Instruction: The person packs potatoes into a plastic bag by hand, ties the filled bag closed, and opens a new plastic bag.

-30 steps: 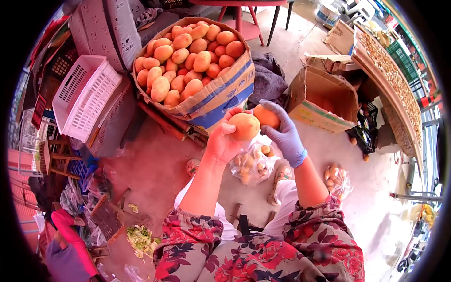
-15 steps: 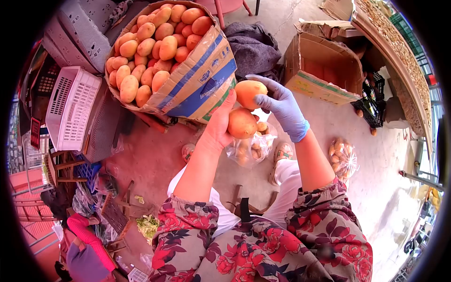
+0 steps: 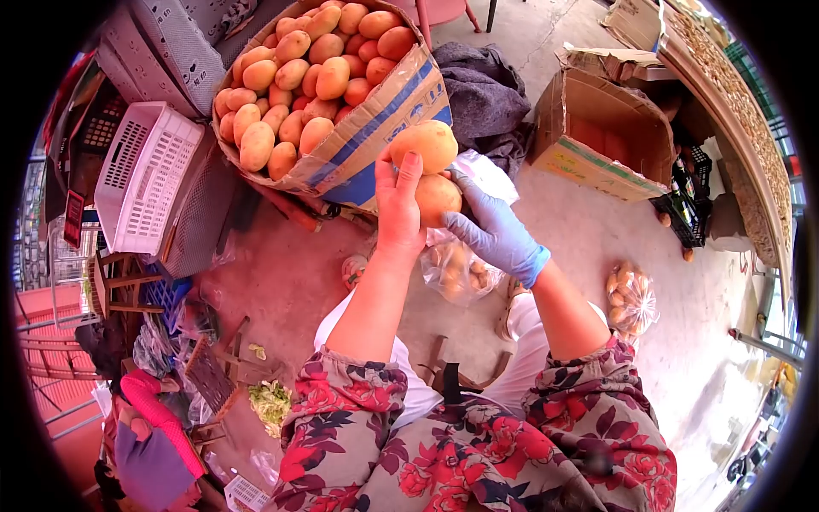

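Two orange-yellow fruits are between my hands, one above the other. My bare left hand (image 3: 399,205) has its fingers around the upper fruit (image 3: 425,146), thumb on its near side. The lower fruit (image 3: 438,200) lies against my left palm and touches my gloved right hand (image 3: 496,227), whose thumb and fingers close on its right side. Something white and thin (image 3: 485,175) shows just behind the blue glove. Below my hands, a clear plastic bag of fruit (image 3: 459,271) rests on the floor between my feet. A large cardboard box (image 3: 375,128) full of similar fruit stands ahead to the left.
An open cardboard box (image 3: 597,169) stands right of a dark cloth (image 3: 482,94). Another bagged bunch of fruit (image 3: 630,299) lies on the floor at right. White crates (image 3: 149,183) are stacked at left. Another person (image 3: 153,461) is at lower left.
The fruit that my gloved hand held on top is now in my left hand's fingers. My gloved hand has moved down to the lower fruit. A white thin thing has appeared behind the glove.
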Demonstrator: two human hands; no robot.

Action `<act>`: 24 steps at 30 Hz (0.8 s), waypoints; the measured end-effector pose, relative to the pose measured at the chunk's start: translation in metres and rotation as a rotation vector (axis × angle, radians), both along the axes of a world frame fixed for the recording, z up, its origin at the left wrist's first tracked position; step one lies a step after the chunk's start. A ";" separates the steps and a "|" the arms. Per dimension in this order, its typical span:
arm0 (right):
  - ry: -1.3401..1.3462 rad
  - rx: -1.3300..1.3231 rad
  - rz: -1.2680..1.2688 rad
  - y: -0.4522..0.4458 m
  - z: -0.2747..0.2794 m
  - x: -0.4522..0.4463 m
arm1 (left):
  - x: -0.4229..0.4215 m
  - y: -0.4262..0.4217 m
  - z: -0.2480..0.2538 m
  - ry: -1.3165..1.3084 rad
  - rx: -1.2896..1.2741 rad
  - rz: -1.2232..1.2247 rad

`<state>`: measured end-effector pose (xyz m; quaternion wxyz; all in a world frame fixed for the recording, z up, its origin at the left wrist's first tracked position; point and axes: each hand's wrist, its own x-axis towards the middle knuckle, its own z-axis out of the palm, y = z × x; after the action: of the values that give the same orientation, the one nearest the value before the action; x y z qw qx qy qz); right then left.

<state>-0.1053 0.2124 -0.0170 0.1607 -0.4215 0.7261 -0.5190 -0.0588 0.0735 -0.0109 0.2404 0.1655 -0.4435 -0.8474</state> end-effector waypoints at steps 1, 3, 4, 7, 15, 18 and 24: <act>0.082 0.006 0.005 -0.002 -0.001 0.000 | 0.002 0.000 0.002 0.004 0.012 0.003; -0.017 0.041 0.069 -0.002 0.004 -0.001 | 0.004 -0.002 0.005 0.013 0.034 0.013; -0.059 0.060 0.097 -0.003 0.008 -0.001 | 0.004 -0.006 0.004 0.028 0.043 0.004; -0.029 0.099 0.081 -0.005 0.012 0.003 | 0.007 -0.012 -0.002 0.051 0.032 -0.009; -0.017 0.005 -0.146 -0.019 -0.003 0.017 | 0.011 -0.006 0.007 0.060 -0.011 0.011; -0.124 -0.167 -0.141 -0.018 -0.005 0.006 | 0.013 -0.011 0.006 0.092 0.015 -0.110; 0.436 -0.003 -0.606 0.006 -0.013 -0.047 | 0.014 -0.017 -0.002 0.143 0.230 -0.235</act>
<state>-0.1528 0.2180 -0.0303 -0.1590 -0.2884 0.8343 -0.4422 -0.0449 0.0563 -0.0128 0.1498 0.0784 -0.3416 -0.9245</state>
